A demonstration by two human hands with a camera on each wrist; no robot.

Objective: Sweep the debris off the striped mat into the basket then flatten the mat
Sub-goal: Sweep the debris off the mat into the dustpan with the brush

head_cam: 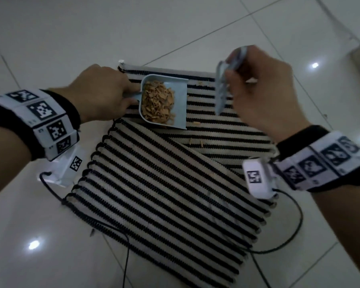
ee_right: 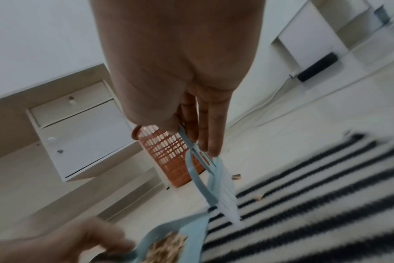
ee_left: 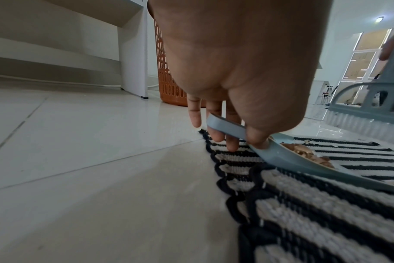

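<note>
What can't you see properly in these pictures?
- Basket: left wrist view, mostly hidden behind the left hand; its inside never shows.
- Brush handle: head view, covered by the right hand.
- Mat underside: hidden beneath the folded-over flap.
- Right wrist view: stripes and dustpan blurred.

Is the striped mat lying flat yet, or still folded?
Still folded. In the head view the striped mat has its near part doubled over at an angle, stripes running diagonally across the layer beneath.

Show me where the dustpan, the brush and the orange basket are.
dustpan [head_cam: 179, 96]: head view, bare floor of the pan beside the shavings.
brush [head_cam: 221, 94]: head view, middle of the bristle head.
orange basket [ee_right: 167, 151]: right wrist view, its latticed side wall.
</note>
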